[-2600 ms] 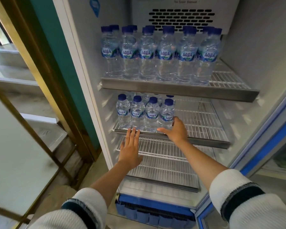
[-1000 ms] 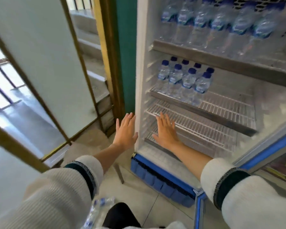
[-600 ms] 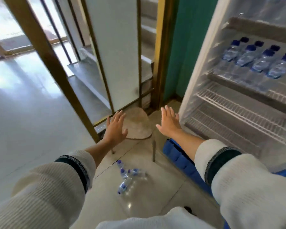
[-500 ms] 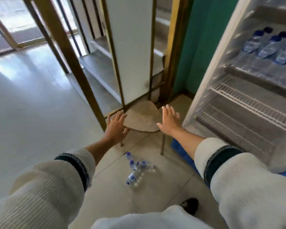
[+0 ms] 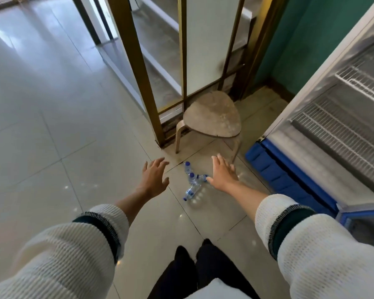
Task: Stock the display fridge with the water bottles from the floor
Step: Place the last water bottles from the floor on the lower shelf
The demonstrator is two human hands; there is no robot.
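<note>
Water bottles lie on floor between both spread hands.

Glossy pale floor tiles reflect daylight; a worn wooden stool stands by a gold-framed partition and teal wall.

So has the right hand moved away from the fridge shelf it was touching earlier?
Yes. The right hand has left the fridge and now reaches down, open, over the bottles on the floor.
</note>
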